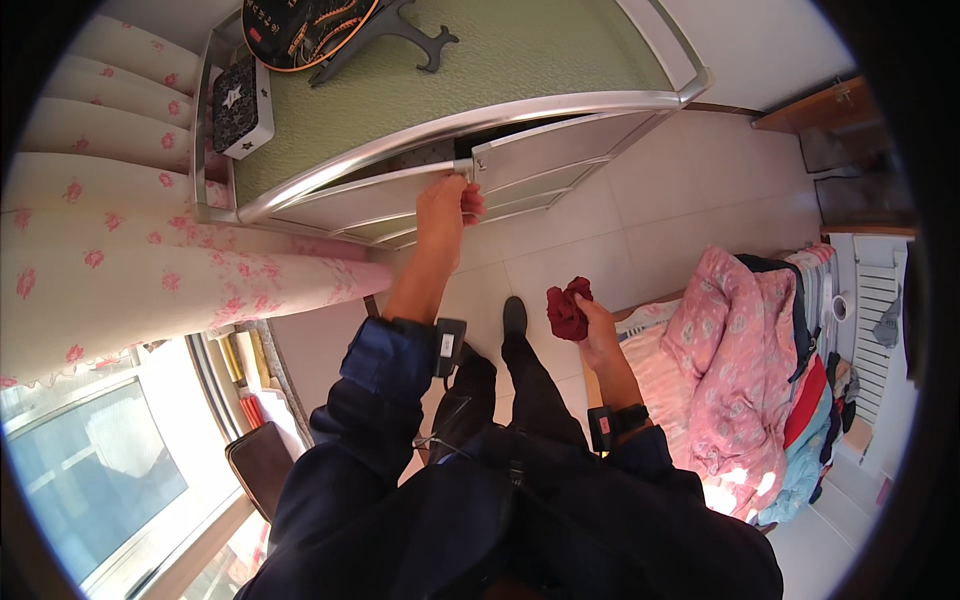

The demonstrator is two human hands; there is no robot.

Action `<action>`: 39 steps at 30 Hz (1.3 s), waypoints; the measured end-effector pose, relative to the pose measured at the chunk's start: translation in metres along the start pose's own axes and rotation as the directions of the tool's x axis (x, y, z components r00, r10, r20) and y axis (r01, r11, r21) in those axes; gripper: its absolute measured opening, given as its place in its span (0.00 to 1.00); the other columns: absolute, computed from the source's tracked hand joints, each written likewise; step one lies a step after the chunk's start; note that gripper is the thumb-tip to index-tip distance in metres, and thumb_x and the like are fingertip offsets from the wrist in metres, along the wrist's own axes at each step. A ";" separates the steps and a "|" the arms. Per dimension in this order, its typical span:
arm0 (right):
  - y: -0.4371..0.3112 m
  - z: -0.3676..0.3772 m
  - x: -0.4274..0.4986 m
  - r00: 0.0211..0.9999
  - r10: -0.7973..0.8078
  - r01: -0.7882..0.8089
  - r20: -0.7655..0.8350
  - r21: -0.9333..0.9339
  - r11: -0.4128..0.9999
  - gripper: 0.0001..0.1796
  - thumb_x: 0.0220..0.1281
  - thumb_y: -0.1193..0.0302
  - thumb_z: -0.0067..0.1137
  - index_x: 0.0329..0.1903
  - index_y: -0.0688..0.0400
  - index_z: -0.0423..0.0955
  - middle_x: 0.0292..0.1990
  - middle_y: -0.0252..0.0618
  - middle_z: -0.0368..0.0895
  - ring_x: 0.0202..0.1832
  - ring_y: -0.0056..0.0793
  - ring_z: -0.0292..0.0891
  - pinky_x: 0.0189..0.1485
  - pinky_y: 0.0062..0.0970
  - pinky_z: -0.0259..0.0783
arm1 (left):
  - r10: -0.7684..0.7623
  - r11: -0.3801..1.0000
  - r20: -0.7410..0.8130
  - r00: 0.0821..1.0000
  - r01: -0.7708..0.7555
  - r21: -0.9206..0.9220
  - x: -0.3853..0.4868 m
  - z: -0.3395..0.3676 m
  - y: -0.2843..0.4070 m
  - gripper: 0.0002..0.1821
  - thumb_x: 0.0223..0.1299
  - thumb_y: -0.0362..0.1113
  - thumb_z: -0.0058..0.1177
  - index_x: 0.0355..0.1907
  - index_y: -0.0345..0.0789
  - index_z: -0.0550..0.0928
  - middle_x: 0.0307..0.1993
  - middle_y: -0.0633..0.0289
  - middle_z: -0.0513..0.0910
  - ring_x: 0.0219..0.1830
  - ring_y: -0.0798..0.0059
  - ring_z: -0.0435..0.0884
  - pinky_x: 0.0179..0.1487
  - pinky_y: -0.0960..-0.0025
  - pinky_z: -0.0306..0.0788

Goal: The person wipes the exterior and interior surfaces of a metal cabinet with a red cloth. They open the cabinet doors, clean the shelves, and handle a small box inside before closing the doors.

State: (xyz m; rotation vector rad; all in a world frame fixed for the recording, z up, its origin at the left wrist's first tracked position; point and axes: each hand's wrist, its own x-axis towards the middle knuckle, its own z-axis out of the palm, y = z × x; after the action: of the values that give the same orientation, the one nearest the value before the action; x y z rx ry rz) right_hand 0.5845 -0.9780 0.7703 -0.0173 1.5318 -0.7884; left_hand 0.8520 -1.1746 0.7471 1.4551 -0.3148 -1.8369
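Observation:
My left hand is at the upper corner of a cabinet door with a metal frame, its fingers curled by the door's edge. That door and the cabinet door beside it both stand slightly ajar, with a dark gap above them. Bunched dark red cloth is in my right hand, held over the tiled floor near the bed. The cabinet has a green textured top with a rounded metal edge.
On the cabinet top are a black decorative plate, a dark stand and a star-patterned box. A floral curtain hangs at left above a window sill with a brown case. A bed with a pink quilt lies at right.

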 end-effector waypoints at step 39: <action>0.143 0.202 0.056 0.226 -0.609 0.491 0.761 -0.629 -0.603 0.12 0.58 0.73 0.58 0.45 0.59 0.81 0.50 0.42 0.84 0.56 0.37 0.80 0.48 0.35 0.74 | 0.268 0.959 -0.330 0.905 -0.219 0.180 -0.453 -0.215 -0.134 0.31 0.73 0.65 0.50 0.37 0.34 0.76 0.27 0.61 0.82 0.32 0.75 0.81 0.41 0.69 0.74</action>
State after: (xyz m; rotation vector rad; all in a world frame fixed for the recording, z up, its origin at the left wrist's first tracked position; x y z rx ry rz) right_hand 0.8178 -0.9880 0.6705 -2.5361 1.6817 -0.3771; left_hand 1.0226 -0.7181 0.9253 1.7221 -0.4308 -1.3464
